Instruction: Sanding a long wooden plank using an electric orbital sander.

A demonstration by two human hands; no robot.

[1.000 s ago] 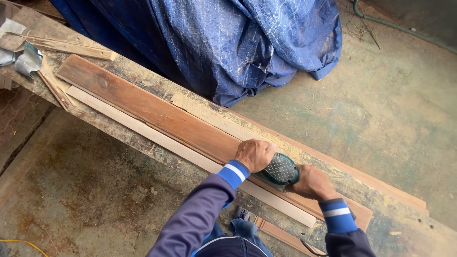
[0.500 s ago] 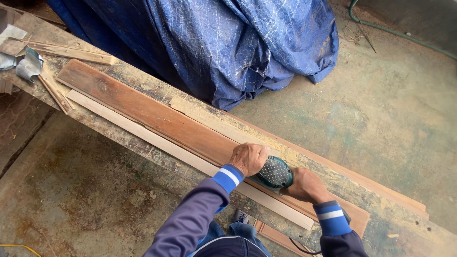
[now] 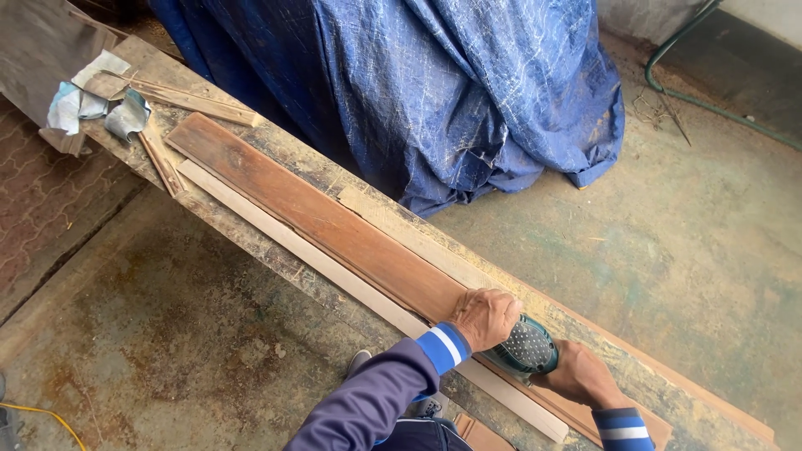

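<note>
Now the teal power sander [image 3: 524, 346] sits on the near end of the reddish-brown plank [image 3: 334, 230], a touch closer to the person than half a second ago, though most of that shift looks like the head camera swinging. Both hands stay clamped on it: the left hand [image 3: 484, 319] over its front, the right hand [image 3: 581, 376] gripping its rear. That plank lies along the dusty worktop [image 3: 276, 255] beside a pale batten [image 3: 351, 288], with a blue tarpaulin [image 3: 451, 92] heaped behind.

Stained concrete floor [image 3: 167, 334]; blue tarp [image 3: 468, 92] heaped behind bench; green hose [image 3: 693, 98] near wall; daylight.
</note>
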